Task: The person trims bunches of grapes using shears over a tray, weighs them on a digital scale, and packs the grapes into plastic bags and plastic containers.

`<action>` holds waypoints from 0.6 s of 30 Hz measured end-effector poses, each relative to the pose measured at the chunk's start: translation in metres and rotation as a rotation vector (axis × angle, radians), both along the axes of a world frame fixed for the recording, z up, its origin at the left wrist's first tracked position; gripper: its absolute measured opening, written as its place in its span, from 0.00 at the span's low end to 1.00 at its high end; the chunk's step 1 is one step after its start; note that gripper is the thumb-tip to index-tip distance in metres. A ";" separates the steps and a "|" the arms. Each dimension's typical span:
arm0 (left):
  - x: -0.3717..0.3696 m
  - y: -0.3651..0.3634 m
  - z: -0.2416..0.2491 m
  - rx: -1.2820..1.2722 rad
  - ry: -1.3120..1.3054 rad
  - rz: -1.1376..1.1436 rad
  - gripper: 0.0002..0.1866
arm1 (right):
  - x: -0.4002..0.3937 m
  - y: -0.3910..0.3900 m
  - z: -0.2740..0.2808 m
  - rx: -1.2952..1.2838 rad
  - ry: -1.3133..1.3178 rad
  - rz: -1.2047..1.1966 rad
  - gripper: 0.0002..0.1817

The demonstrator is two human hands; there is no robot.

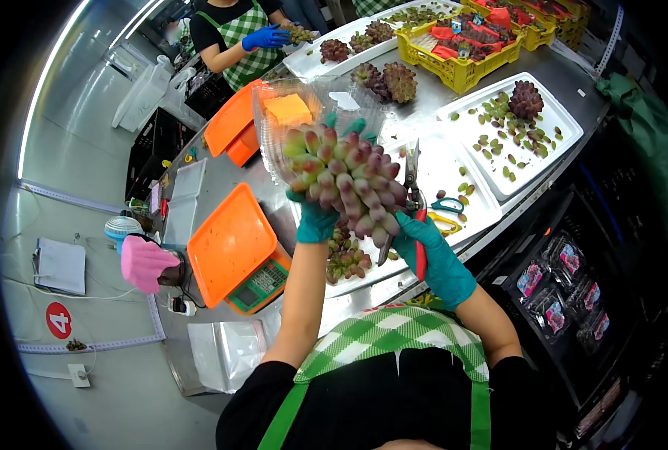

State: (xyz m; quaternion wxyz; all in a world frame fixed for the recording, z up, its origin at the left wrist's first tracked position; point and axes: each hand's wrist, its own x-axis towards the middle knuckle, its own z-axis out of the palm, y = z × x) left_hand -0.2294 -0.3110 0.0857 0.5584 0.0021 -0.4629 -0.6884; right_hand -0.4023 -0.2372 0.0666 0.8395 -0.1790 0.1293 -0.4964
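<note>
Green-checked apron (394, 330) fills the near edge, worn by the person whose two teal-gloved hands rise from it. Left hand (316, 217) has its fingers wrapped about the underside of a big bunch of grapes (345, 180), pink-green, lifted clear of the surface (221, 169) near the middle of the view. Right hand (431, 244), at about four o'clock from the bunch, has its fingers closed around red-handled scissors (415, 202), the blades pointing up beside the fruit. Behind the bunch at twelve o'clock stands a clear plastic box (292, 124). A white tray (454, 169) lies beneath the hands, with a smaller bunch (346, 259) at six o'clock and teal scissors (448, 204) at three. An orange scale (236, 251) sits at nine o'clock. At eleven o'clock, well apart, another person's blue-gloved hand (266, 37) holds grapes
</note>
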 end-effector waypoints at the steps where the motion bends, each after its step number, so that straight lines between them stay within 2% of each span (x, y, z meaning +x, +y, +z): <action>1: -0.001 -0.001 -0.006 0.131 0.076 0.034 0.44 | 0.001 0.001 0.000 0.016 -0.003 0.018 0.24; 4: -0.014 -0.005 -0.020 0.528 0.305 0.121 0.41 | 0.001 0.007 0.014 0.053 -0.011 0.066 0.23; 5: -0.017 -0.005 -0.025 0.663 0.380 0.149 0.41 | -0.003 0.008 0.020 0.052 0.075 0.076 0.23; 7: -0.014 -0.005 -0.044 0.713 0.357 0.144 0.41 | -0.017 0.009 0.022 0.053 0.248 0.100 0.24; 8: -0.010 -0.003 -0.058 0.625 0.261 0.109 0.41 | -0.023 0.006 0.004 -0.023 0.330 0.091 0.26; 10: -0.009 0.005 -0.051 0.445 0.164 -0.039 0.43 | -0.032 0.003 0.005 -0.079 0.595 -0.105 0.26; 11: -0.011 0.013 -0.047 0.577 0.165 0.070 0.44 | -0.035 0.000 0.008 -0.104 0.759 -0.212 0.25; 13: -0.004 0.012 -0.051 0.685 0.181 0.032 0.42 | -0.034 -0.017 0.012 -0.224 0.794 -0.374 0.24; 16: -0.013 0.015 -0.037 0.858 0.150 0.125 0.31 | -0.037 -0.049 0.014 -0.252 0.829 -0.239 0.25; 18: -0.008 0.015 -0.044 0.775 0.301 -0.144 0.23 | -0.032 -0.066 0.011 -0.206 0.911 -0.074 0.25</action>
